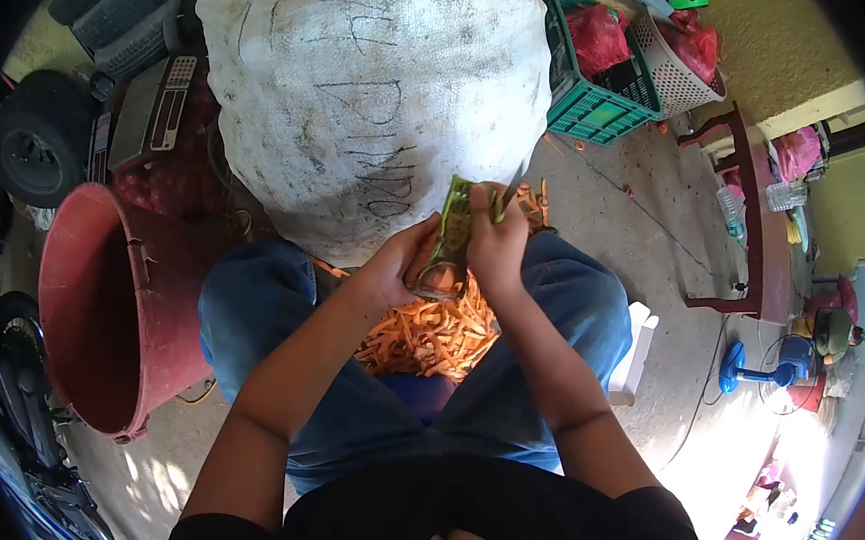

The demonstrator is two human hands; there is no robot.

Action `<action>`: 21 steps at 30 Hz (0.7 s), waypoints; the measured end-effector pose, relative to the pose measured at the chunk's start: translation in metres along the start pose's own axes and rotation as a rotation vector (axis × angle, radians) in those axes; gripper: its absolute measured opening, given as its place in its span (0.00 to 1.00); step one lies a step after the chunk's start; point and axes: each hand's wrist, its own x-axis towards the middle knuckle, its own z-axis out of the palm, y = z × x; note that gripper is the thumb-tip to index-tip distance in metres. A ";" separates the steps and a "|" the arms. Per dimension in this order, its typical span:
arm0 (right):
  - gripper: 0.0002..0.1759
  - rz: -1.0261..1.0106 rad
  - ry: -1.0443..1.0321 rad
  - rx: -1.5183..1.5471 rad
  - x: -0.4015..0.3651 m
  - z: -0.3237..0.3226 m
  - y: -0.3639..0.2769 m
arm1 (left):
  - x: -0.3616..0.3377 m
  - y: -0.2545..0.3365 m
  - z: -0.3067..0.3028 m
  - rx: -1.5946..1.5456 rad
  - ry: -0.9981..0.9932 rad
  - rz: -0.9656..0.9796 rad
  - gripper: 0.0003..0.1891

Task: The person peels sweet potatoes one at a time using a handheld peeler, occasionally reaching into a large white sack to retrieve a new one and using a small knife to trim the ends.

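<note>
Above my knees, I hold a green printed plastic packet [457, 230] with a see-through lower end; something orange shows through it. My left hand [400, 264] is closed around its lower left side. My right hand [497, 240] is closed at its upper right edge, with the thumb upward. A thin dark pointed piece, perhaps a blade, sticks out beyond the right fist; its grip is hidden. Under both hands, between my legs, lies a heap of orange strips [432, 338], with more strips near my right knee.
A large stuffed white sack [381, 103] stands right in front. On the left is a red tub [169, 298], with a scale [154, 114] and tire [38, 147] behind. A green crate [597, 108], white basket [680, 82], wooden frame [747, 218] and blue fan [760, 365] are on the right.
</note>
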 end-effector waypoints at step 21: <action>0.11 0.011 -0.050 -0.078 0.004 0.000 -0.007 | -0.002 -0.003 0.002 0.091 0.079 0.060 0.16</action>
